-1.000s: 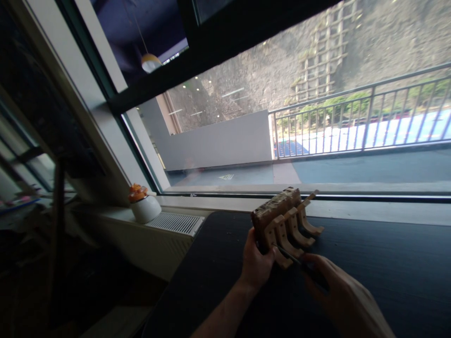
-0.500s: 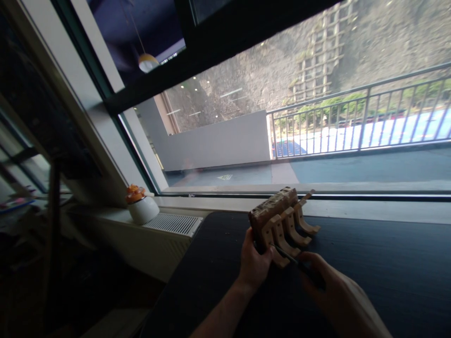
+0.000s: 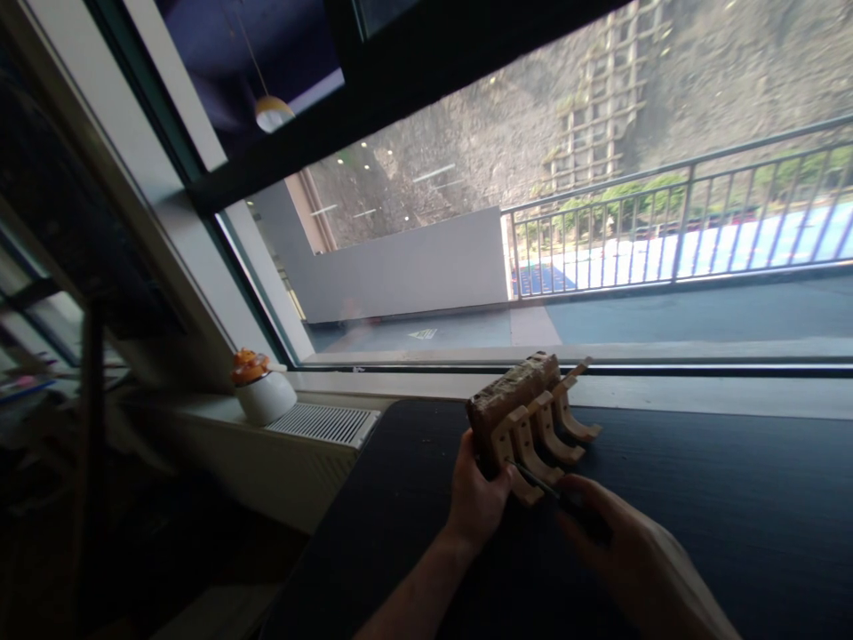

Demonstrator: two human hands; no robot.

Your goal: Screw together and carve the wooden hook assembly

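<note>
A wooden hook rack (image 3: 526,411) with several curved pegs stands on edge on the black table (image 3: 699,498). My left hand (image 3: 476,496) grips its near end, fingers wrapped round the board. My right hand (image 3: 623,551) is closed round a thin dark screwdriver (image 3: 539,481) whose tip rests against the nearest peg's base.
A white pot with an orange lid (image 3: 261,388) sits on the windowsill (image 3: 400,384) at left, beside a white vent grille (image 3: 325,424). Behind the table a large window (image 3: 533,222) looks onto a terrace with a metal railing. Dark furniture fills the left side.
The view has drifted slightly, so everything sits a little further left and up. Both hands hold the same grip on the rack and the screwdriver.
</note>
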